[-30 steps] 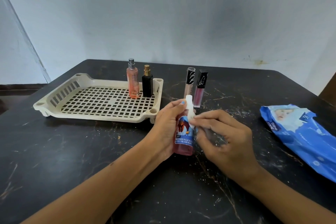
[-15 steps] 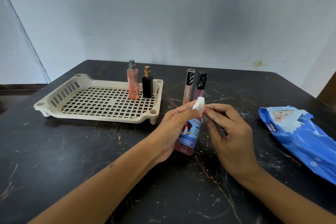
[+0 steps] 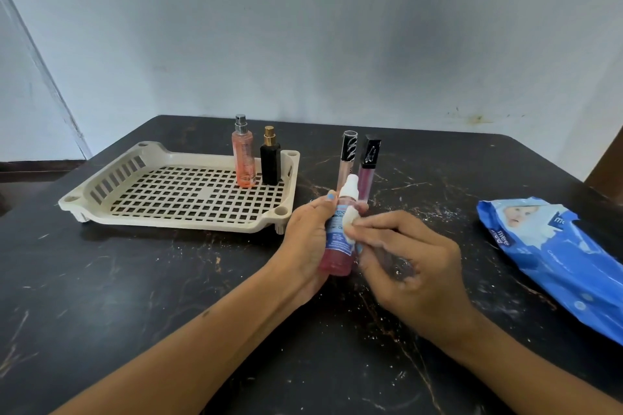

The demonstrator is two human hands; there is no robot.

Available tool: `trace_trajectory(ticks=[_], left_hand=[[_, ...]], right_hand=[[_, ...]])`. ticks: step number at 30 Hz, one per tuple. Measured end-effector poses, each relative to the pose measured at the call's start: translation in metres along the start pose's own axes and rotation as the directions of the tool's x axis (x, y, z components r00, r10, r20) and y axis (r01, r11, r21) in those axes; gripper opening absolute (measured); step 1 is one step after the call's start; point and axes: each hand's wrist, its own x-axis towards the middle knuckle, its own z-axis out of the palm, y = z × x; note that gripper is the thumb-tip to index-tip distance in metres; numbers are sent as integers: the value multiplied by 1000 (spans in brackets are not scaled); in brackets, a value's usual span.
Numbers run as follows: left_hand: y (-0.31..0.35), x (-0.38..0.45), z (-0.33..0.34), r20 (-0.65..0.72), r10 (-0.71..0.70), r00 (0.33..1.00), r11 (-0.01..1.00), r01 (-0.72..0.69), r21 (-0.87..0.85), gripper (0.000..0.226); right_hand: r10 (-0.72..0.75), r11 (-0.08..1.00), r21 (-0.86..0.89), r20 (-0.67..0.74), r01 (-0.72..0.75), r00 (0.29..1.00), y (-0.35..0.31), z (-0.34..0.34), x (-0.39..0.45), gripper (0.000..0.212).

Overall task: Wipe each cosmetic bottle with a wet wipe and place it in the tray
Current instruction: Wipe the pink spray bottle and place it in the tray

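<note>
My left hand (image 3: 308,239) grips a pink spray bottle (image 3: 338,246) with a blue label and white cap, held upright just above the table. My right hand (image 3: 409,263) pinches a small white wet wipe (image 3: 350,221) against the bottle's upper label. A cream slotted tray (image 3: 161,202) sits to the left; inside its far right corner stand an orange spray bottle (image 3: 243,153) and a black bottle with a gold cap (image 3: 270,158). Two lip gloss tubes, one pale (image 3: 347,158) and one mauve (image 3: 368,165), stand on the table behind my hands.
A blue wet-wipe pack (image 3: 556,256) lies at the right on the black marbled table (image 3: 135,296). A pale wall rises behind the table's far edge.
My right hand has come down from the bottle's cap to its label with the wipe. The bottle went from tilted back to upright in my left hand.
</note>
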Motion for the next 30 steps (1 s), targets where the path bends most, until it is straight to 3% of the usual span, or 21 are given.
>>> trace_trajectory(ticks=[4, 9, 12, 14, 22, 26, 30], left_hand=[[5, -3, -1, 6, -63, 998, 997, 63, -42, 25], [4, -7, 2, 37, -78, 996, 994, 75, 73, 45], [2, -7, 2, 48, -80, 996, 984, 71, 162, 19], [1, -7, 4, 37, -89, 995, 980, 81, 182, 13], [2, -4, 4, -19, -37, 999, 997, 38, 73, 25], [6, -4, 4, -61, -42, 997, 998, 45, 42, 33], [8, -5, 4, -85, -64, 994, 997, 68, 40, 36]], right_hand=[[-77, 996, 36, 18, 76, 997, -7, 1, -1, 15], [102, 995, -12, -27, -103, 994, 5, 0, 2, 22], [226, 971, -61, -75, -231, 971, 13, -2, 5, 29], [232, 967, -89, -74, -238, 970, 14, -3, 5, 32], [-5, 1000, -28, 6, 6, 1000, -2, 1, 0, 25], [-183, 983, -6, 65, 184, 981, -12, 5, -2, 21], [-259, 966, 10, 98, 259, 961, -14, 4, -2, 19]])
